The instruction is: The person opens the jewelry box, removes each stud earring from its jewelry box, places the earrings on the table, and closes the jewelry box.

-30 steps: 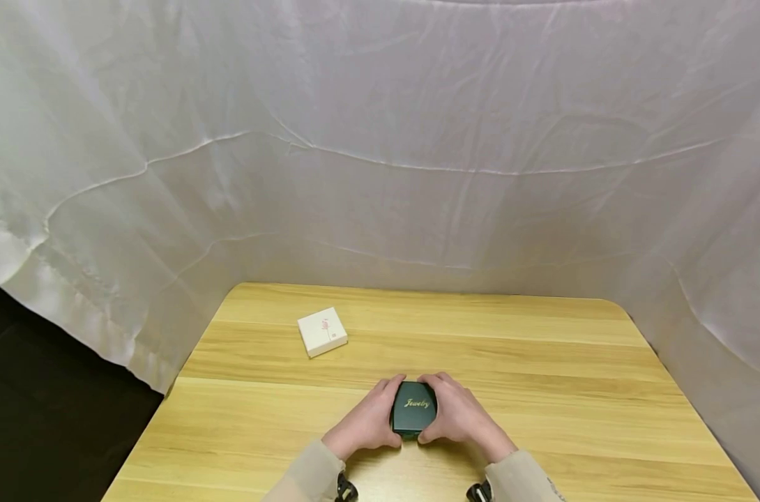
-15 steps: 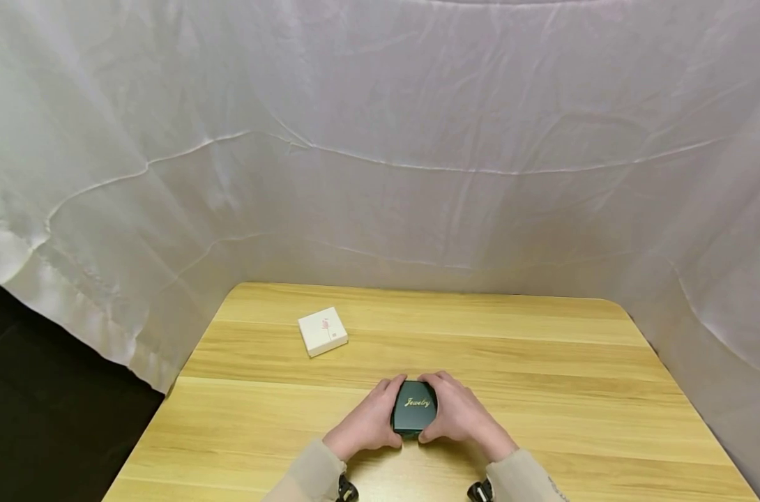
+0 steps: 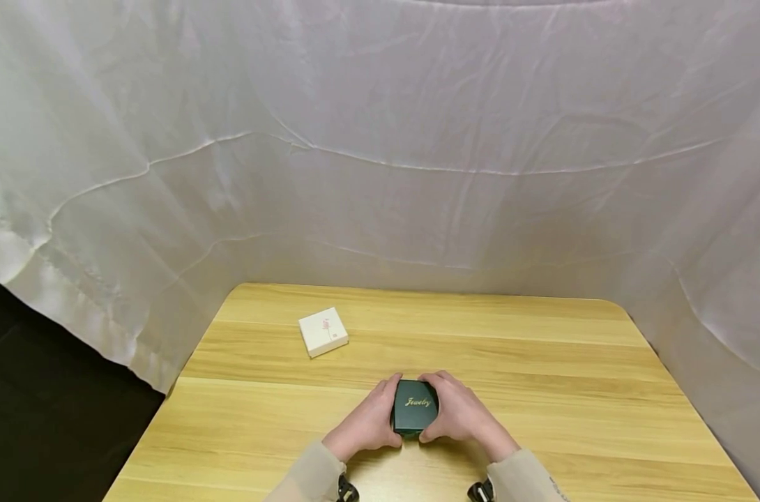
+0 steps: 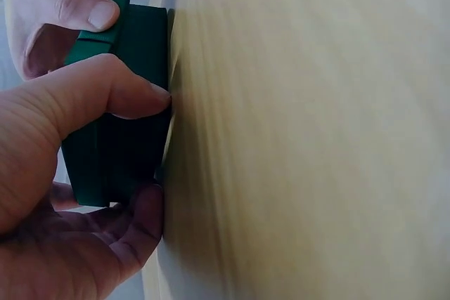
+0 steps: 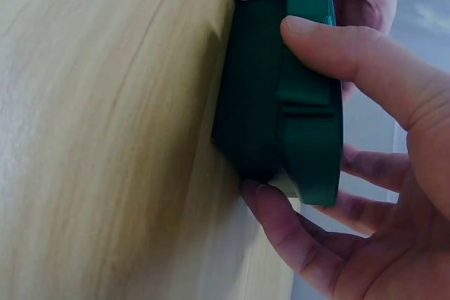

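Near the front of the table, a dark green jewelry box (image 3: 415,406) with gold "Jewelry" lettering sits between both hands, lid closed. From its left side my left hand (image 3: 370,417) grips it, fingers at the far edge and thumb on the near face. In the left wrist view, that thumb (image 4: 116,89) reaches down the box's side to near the tabletop. My right hand (image 3: 458,411) holds the opposite side. The right wrist view has the right thumb (image 5: 344,50) pressing a raised green band (image 5: 307,68) on the front, with the fingers curled around the other end.
A small white box (image 3: 323,332) with a pink print lies at the back left of the wooden table (image 3: 543,362). Pale curtains (image 3: 418,195) stand behind and beside the table. Black devices (image 3: 347,489) are strapped at both sleeve cuffs.
My left fingertips have shifted slightly left along the far edge, uncovering a little more of the lid. The right hand, jewelry box and white box stay practically where they were.
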The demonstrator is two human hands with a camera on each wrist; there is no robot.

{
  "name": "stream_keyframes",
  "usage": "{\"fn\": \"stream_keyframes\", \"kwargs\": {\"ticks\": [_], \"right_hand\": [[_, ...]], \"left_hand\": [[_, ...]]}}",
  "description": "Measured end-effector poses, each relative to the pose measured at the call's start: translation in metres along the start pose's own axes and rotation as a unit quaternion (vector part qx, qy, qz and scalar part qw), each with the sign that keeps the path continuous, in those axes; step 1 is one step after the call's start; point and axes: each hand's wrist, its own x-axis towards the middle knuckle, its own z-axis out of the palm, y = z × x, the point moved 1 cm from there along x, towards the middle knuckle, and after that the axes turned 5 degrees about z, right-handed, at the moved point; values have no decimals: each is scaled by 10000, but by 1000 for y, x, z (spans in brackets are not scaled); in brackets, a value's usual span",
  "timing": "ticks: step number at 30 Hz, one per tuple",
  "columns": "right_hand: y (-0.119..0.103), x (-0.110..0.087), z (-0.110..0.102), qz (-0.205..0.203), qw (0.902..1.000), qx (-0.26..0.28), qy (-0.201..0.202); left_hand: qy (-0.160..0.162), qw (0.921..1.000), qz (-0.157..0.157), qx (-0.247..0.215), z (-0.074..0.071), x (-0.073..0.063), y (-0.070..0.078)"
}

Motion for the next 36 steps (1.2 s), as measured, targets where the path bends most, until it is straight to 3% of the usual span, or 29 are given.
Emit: {"fn": "stream_keyframes", "kwargs": {"ticks": [7,21,36], "right_hand": [[1,-1,-2,13,9999,98,-21],[6,-8,-14,75,9994,311,-165],[30,-15,-23,71,9992,367,-166]], "left_hand": [[46,10000,-25,-55,1,1,0],[121,9997,220,-34,-2,1,0],[155,9998,-65,-120,-2,-4,-2]]}}
